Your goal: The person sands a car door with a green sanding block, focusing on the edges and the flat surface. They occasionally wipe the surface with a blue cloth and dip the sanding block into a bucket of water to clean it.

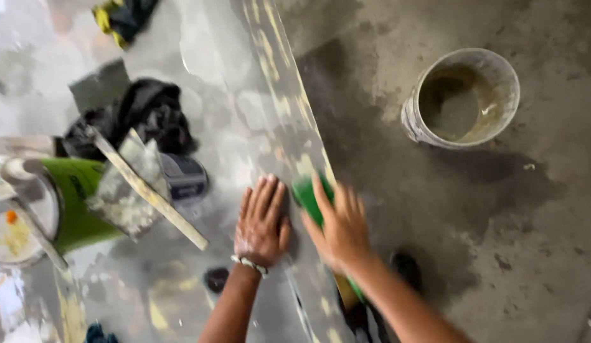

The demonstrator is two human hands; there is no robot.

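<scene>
Green sanding/rubbing block point(306, 195) is sitting at frame centre, pressed on the edge of the pale grey board point(245, 108) that is running from 12 to 6 o'clock. Right hand point(340, 225) is wrapping over the block, fingers curled on it, blurred. Left hand point(262, 222) is lying flat just at 9 o'clock of the block, fingers spread, palm down, gripping nothing, bracing the panel. To do it well: keep the block flat, even pressure, left palm pinning the board. Green bucket point(79, 197) with a plaster-caked trowel point(133, 184) is lying at 9 o'clock; white bucket point(462, 98) of murky water is standing at 2 o'clock on concrete floor point(537, 241).
</scene>
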